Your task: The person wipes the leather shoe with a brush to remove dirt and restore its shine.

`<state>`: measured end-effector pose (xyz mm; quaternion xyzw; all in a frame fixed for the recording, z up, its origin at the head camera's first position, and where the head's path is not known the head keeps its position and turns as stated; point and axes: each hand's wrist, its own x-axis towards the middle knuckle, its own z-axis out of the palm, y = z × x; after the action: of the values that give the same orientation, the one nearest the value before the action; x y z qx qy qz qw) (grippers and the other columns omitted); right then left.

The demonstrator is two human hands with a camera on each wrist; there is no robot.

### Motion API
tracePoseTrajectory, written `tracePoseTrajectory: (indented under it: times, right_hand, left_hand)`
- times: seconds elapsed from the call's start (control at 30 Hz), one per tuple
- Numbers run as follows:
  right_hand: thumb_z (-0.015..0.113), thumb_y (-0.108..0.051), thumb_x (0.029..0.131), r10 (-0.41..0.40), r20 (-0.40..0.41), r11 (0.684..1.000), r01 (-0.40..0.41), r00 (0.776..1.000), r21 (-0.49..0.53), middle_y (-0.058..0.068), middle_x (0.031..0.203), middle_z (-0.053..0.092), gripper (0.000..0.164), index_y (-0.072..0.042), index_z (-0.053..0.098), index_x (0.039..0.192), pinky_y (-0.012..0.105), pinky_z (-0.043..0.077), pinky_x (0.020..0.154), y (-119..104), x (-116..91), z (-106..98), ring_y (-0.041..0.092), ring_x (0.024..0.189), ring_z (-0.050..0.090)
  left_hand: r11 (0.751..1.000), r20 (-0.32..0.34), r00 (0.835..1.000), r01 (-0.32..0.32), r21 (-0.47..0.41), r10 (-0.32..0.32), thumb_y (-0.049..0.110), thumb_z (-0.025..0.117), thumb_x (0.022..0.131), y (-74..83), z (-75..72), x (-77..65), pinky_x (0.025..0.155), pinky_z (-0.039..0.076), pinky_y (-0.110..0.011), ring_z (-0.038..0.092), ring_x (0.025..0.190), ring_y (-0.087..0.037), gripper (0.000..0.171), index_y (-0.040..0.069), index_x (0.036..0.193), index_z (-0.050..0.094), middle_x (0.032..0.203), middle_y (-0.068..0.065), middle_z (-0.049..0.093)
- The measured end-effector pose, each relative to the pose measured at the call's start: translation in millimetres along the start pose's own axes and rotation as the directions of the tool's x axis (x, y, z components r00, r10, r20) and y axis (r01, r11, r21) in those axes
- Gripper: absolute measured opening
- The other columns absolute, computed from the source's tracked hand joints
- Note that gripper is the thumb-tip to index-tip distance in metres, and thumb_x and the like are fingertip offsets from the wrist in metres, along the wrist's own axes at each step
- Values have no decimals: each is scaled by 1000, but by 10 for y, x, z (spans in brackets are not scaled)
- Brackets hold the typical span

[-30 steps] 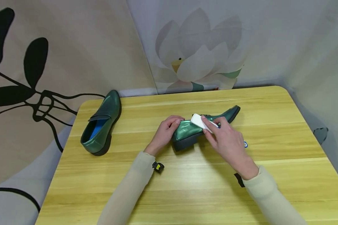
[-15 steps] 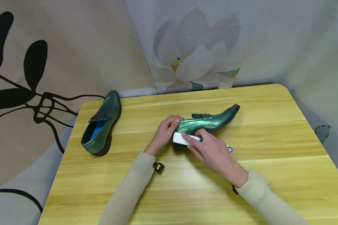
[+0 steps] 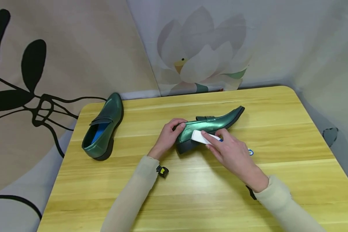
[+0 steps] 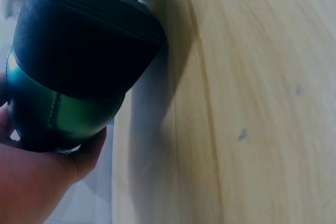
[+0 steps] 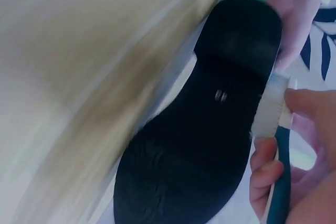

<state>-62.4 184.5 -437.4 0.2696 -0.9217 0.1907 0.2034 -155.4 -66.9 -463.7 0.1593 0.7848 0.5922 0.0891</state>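
A shiny green loafer (image 3: 224,121) with a black sole and block heel is tilted on its side, toe pointing right and away. My left hand (image 3: 168,137) grips its heel end, thumb and fingers around the back opening; the black heel (image 4: 89,45) fills much of the left wrist view. A white-headed brush (image 3: 200,137) with a blue handle is pinched in my right hand (image 3: 235,158), its head against the loafer's side just ahead of the heel. In the right wrist view the pale bristles (image 5: 269,108) meet the edge of the black sole (image 5: 184,166).
A matching green loafer (image 3: 113,108) with a blue insole stands upright at the back left of the wooden table (image 3: 191,199). Behind the table hangs a pale backdrop (image 3: 278,42) with a printed flower and dark leaves.
My right hand swept the brush from the loafer's upper side down-left to its heel, then back right along the side. My left hand kept its grip, and the loafer stayed nearly in place.
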Motion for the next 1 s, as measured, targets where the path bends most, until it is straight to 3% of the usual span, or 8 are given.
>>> tracePoseTrajectory:
  times: [0.1,0.2,0.23,0.33,0.47,0.77,0.87,1.0]
  right_hand:
    - [60,-41,106,-42,21,999,42,999,5,12,101,58,38,-27,66,140,29,39,42,-71,9,51,18,62,49]
    - [43,-50,109,-52,18,999,52,998,6,11,101,58,45,-28,66,140,29,39,42,-76,0,63,17,62,49]
    - [44,-50,109,-45,8,999,45,999,6,11,100,58,44,-28,67,140,29,39,42,-56,-8,55,17,60,49]
    - [64,-39,104,-13,-8,1000,13,1000,-1,12,102,60,39,-27,67,140,29,37,42,49,-49,-12,17,58,49]
    - [79,-22,91,56,-20,998,-57,998,-30,14,104,61,54,-24,65,143,29,36,43,217,-122,-145,19,58,50]
    - [78,-20,92,170,-46,983,-173,984,-58,17,104,61,54,-18,64,144,28,36,43,429,-180,-281,17,52,44]
    - [80,-17,91,224,-60,974,-226,973,-27,22,105,64,54,-7,63,142,36,46,45,487,-174,-278,25,59,55]
    - [78,-19,94,348,-64,938,-348,935,12,26,104,68,47,7,63,130,51,54,55,594,-180,-292,34,71,65]
  left_hand:
    - [1000,-1,1000,-12,3,12,21,56,109,-10,-3,6,111,41,-44,56,127,-26,30,2,127,70,131,-12,64]
    - [1000,-2,1000,-14,1,14,20,57,109,-14,-6,8,111,41,-44,56,126,-26,29,2,126,70,130,-12,65]
    - [1000,-2,1000,-12,1,12,21,57,109,-12,-7,7,111,41,-44,56,126,-26,29,2,126,70,130,-12,65]
    - [1000,-4,1000,-2,1,2,21,57,108,-16,-7,8,112,40,-43,56,127,-25,29,2,127,70,130,-12,65]
    - [1000,-3,1000,11,4,-11,22,63,106,-6,-5,-1,112,40,-42,56,126,-24,28,4,126,70,130,-10,65]
    - [1000,1,1000,2,26,-2,23,67,103,5,3,-17,111,39,-42,56,124,-24,29,5,126,70,129,-9,65]
    - [999,-4,1000,9,33,-9,22,67,103,-4,6,-21,112,39,-42,56,124,-24,29,5,126,70,128,-9,65]
    - [999,-6,1000,4,34,-4,21,67,103,-4,7,-29,111,40,-43,57,123,-25,28,4,126,70,128,-10,65]
